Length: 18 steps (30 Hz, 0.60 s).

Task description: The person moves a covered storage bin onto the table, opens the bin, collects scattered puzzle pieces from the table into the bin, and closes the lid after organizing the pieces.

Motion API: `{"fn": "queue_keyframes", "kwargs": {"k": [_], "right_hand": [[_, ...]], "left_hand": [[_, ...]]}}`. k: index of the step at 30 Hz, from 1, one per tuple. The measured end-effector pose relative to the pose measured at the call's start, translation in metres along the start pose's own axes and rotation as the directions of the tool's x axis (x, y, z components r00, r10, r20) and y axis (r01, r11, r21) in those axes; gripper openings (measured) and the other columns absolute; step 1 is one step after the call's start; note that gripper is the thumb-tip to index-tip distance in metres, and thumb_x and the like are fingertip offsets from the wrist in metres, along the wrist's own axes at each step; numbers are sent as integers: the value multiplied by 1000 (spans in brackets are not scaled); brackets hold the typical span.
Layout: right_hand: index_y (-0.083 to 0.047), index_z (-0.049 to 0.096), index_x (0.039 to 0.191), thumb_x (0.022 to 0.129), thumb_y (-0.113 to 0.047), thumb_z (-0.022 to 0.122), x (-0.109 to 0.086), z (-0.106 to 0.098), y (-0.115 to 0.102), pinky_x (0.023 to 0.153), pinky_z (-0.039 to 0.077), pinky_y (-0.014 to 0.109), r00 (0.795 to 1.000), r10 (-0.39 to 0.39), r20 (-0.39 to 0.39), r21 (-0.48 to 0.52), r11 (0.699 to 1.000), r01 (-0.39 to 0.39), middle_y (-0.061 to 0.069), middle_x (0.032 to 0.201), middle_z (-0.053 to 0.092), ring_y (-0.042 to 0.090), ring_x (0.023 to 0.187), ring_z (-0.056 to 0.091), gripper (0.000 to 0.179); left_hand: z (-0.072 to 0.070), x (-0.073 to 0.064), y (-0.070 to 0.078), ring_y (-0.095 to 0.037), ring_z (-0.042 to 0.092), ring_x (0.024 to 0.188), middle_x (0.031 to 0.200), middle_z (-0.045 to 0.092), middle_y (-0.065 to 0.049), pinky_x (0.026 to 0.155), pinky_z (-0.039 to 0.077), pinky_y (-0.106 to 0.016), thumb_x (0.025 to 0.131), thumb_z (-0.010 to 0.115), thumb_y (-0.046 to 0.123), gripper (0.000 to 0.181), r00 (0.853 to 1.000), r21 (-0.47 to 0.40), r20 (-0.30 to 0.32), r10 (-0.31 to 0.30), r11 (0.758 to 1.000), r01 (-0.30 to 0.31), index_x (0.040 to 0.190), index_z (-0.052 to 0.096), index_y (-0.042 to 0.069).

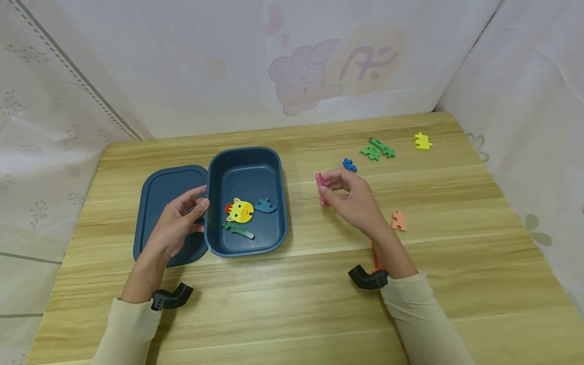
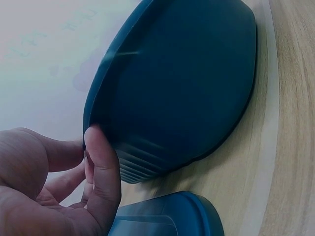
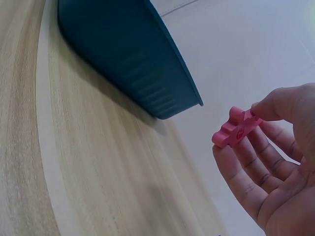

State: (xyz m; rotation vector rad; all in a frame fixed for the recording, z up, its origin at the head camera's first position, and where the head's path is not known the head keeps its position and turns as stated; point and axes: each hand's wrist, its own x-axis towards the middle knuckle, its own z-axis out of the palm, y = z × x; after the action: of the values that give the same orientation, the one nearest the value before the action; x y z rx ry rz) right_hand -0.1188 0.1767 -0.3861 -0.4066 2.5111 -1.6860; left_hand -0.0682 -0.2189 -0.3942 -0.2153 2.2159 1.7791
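Note:
My left hand [image 1: 179, 218] pinches the left rim of a dark blue plastic box [image 1: 284, 203], thumb on one side and fingers on the other, as the left wrist view also shows. Inside the box lie a yellow giraffe-head puzzle piece [image 1: 240, 211], a dark green piece [image 1: 239, 230] and a blue-grey piece [image 1: 265, 205]. To the right of the box, my right hand [image 1: 353, 200] holds a pink puzzle piece [image 3: 237, 127] between thumb and fingertips, raised above the table. The piece stands on edge in the head view.
The box's blue lid [image 1: 171, 187] lies at its left. Around my right arm are a blue piece [image 1: 350, 165], green pieces [image 1: 382, 147], a yellow piece [image 1: 422, 141], a peach piece [image 1: 398, 220] and an orange piece [image 1: 376, 257], partly hidden by the wrist.

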Motion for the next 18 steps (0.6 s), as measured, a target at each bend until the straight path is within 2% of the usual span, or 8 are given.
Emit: {"fn": "queue_keyframes", "kwargs": {"k": [4,18], "right_hand": [[-7,69,123,103,-16,71,1,2,1,87,59,27,1000,-13,-12,3,1000,13,10,112,71,17,101,68,22],[-6,68,124,103,-16,71,4,10,-4,82,62,22,1000,-1,-8,66,998,2,12,113,70,21,101,68,24]], "left_hand": [[0,0,1,-9,54,98,112,56,11,72,61,-23,111,56,31,62,1000,3,-1,-1,1000,1,166,35,12],[1,-1,2,-9,54,99,113,56,10,72,61,-23,111,57,31,62,1000,7,0,-9,1000,9,166,34,12]]}}
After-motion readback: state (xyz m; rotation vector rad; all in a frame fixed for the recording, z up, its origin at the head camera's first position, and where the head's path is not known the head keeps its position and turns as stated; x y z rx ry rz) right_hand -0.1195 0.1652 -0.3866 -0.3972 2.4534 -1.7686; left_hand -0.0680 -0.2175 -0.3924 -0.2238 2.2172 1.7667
